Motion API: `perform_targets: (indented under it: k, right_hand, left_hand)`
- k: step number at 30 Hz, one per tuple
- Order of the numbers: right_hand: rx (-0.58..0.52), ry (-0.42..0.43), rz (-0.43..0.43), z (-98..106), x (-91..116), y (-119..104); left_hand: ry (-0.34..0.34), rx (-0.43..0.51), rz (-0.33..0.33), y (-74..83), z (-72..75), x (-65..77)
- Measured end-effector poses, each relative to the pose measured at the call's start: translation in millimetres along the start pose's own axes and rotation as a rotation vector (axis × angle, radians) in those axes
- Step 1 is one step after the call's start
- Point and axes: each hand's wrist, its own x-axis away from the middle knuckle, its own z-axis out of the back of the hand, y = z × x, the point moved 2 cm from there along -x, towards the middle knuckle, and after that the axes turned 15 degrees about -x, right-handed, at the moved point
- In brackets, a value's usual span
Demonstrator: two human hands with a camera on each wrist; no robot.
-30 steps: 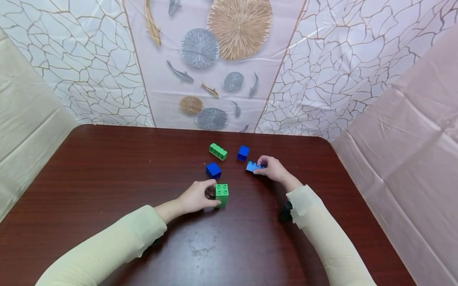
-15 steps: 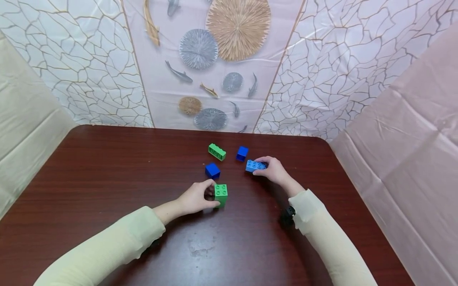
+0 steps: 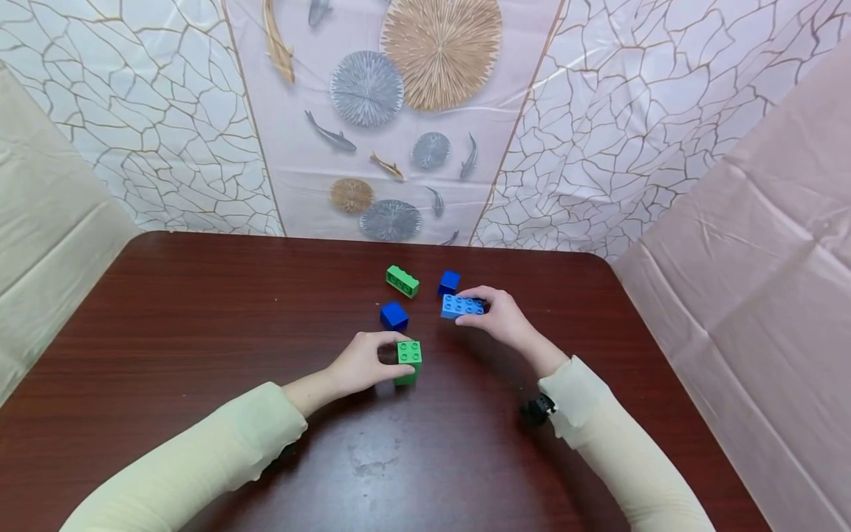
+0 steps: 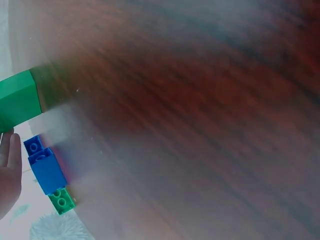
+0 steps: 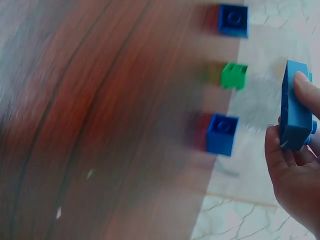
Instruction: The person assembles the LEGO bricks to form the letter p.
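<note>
My left hand (image 3: pixel 359 363) grips a tall green toy building brick (image 3: pixel 408 353), thumb on the near side and fingers on the far side. Its studs face up, showing a two-by-two top in the head view. In the left wrist view the green brick (image 4: pixel 19 100) appears at the left edge with fingertips (image 4: pixel 14 152) right below it. My right hand (image 3: pixel 503 319) pinches a light blue two-by-four brick (image 3: pixel 459 305) by its long sides, studs up. The right wrist view shows this blue brick (image 5: pixel 294 112) between thumb and fingers.
Two dark blue bricks lie on their sides: one (image 3: pixel 394 316) just behind the green brick, another (image 3: pixel 449 282) behind the light blue one. A longer green brick (image 3: pixel 402 281) lies tipped at the back. The brown table (image 3: pixel 199 325) meets patterned cloth walls (image 3: pixel 179 148).
My right hand has turned the light blue brick studs up and brought it left, partly in front of the rear dark blue brick. The left hand's thumb has shifted slightly along the green brick.
</note>
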Motion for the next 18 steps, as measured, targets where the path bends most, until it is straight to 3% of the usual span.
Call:
perform_targets:
  k: [13, 18]
  right_hand:
    - [-0.11, -0.124, 0.126, -27, 24, -41]
    - [-0.097, -0.176, 0.212, -37, 31, -48]
  left_hand:
    - [-0.036, 0.012, -0.049, -6.2, -0.9, -6.4]
    - [-0.034, -0.009, -0.077, -6.0, 1.0, -8.8]
